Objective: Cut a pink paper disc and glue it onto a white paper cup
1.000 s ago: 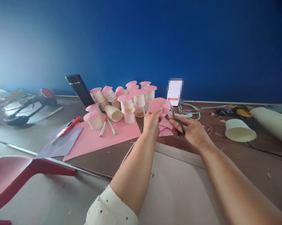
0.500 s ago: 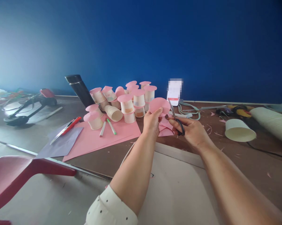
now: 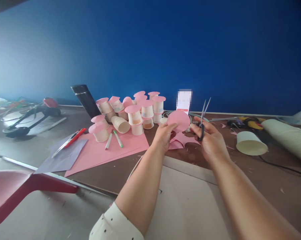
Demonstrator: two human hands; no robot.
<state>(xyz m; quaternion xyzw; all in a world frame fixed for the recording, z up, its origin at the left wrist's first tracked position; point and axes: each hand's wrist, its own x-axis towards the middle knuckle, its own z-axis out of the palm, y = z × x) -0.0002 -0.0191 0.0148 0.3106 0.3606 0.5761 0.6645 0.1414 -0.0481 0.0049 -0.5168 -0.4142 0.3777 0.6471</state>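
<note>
A round pink paper disc (image 3: pixel 179 120) is pinched in my left hand (image 3: pixel 163 136), thumb on its near face. My right hand (image 3: pixel 211 140) has its fingers through the handles of dark-handled scissors (image 3: pixel 202 123). The blades point up, slightly parted, just right of the disc and apart from it. Below the disc, pink paper offcuts (image 3: pixel 184 139) with curved cut edges lie on the table. To the left stand several white paper cups (image 3: pixel 134 117) in stacks, topped with pink paper pieces.
Pink sheets (image 3: pixel 130 146) lie at left with two markers (image 3: pixel 118 139); a red cutter (image 3: pixel 75 137) rests on grey-purple paper (image 3: pixel 67 156). A phone (image 3: pixel 184 100) and black bottle (image 3: pixel 86 100) stand behind. A paper cup (image 3: pixel 251 143) lies at right. A red chair (image 3: pixel 47 183) is front left.
The scissors have moved right, away from the disc's edge, and their blades now point up and show parted. My left hand and the disc have shifted slightly right and down in view.
</note>
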